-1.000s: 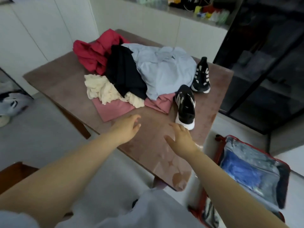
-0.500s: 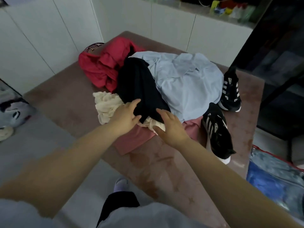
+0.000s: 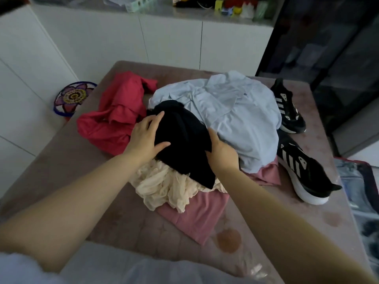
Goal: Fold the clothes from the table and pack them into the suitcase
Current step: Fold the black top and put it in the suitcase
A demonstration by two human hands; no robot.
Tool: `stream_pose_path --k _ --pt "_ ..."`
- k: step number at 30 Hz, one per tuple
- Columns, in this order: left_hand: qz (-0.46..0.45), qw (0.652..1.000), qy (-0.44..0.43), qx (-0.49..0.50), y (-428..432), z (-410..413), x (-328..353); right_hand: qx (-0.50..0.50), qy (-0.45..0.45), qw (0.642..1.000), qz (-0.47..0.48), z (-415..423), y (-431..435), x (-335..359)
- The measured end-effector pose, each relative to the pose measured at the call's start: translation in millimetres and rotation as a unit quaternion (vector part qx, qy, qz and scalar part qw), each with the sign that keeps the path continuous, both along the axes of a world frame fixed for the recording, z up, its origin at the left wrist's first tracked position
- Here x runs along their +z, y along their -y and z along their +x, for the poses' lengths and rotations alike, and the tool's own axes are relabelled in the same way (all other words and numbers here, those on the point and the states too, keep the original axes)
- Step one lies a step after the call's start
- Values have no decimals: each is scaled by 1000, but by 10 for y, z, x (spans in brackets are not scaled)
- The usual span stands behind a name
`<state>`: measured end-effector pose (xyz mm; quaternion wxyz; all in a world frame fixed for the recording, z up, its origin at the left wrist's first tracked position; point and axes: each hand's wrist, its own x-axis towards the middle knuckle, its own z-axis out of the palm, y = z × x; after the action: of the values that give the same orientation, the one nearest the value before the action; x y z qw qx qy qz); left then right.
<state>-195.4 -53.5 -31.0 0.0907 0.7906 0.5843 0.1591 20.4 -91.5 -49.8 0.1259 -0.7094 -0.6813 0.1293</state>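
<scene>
Now the left hand [image 3: 146, 138] presses the black garment [image 3: 182, 136], fingers spread; the right hand [image 3: 222, 153] touches its edge, grip unclear.

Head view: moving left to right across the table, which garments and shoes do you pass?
Crumpled red garment → bunched black garment → light blue collared shirt → two black sneakers with white stripes.

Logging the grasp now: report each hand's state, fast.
Left hand: open, fingers spread on the black garment.
Right hand: at the black garment's edge; grip cannot be told.
</scene>
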Motion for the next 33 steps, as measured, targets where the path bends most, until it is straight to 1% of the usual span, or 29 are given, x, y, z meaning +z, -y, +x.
stream_pose_path --k 2,3,5,7,9,12,14,15,16,18,20,22,24,28,30,33 --pt "9 1000 -9 -23 -60 30 3 -3 24 1000 0 25 -7 85" --pt "14 999 -10 -37 -81 66 3 -2 12 1000 8 33 -1 133" --pt "31 998 -4 -56 -135 155 35 7 -51 997 55 25 27 266" --pt "40 998 9 -55 -226 219 103 21 -124 984 125 15 48 473" --pt "39 998 20 -49 -332 246 184 18 -171 969 177 43 39 723" --pt "75 996 36 -31 -420 265 314 0 -213 955 206 200 61 1036" --pt "105 992 70 -11 -429 304 386 -14 -224 952 208 405 132 1165" --pt "101 991 90 -5 -424 334 414 -22 -220 953 208 540 184 1197" --pt "92 991 98 -9 -413 371 436 -29 -213 956 203 681 248 1213" --pt "79 993 74 -42 -394 472 420 -44 -200 963 175 984 405 1179" --pt "60 995 44 -64 -355 573 384 -60 -188 970 139 1237 572 1057" --pt "37 996 42 -76 -296 706 346 -80 -174 976 103 1498 780 903" --pt "14 996 22 -85 -241 806 308 -118 -155 980 49 1746 993 736" --pt "-51 995 -28 -82 -146 867 150 -188 -130 971 -74 2123 1346 383" --pt "-53 993 -50 -89 -71 898 62 -206 -121 965 -109 2169 1444 237" --pt "-31 992 -79 -97 17 954 -30 -218 -119 960 -129 2080 1448 103"
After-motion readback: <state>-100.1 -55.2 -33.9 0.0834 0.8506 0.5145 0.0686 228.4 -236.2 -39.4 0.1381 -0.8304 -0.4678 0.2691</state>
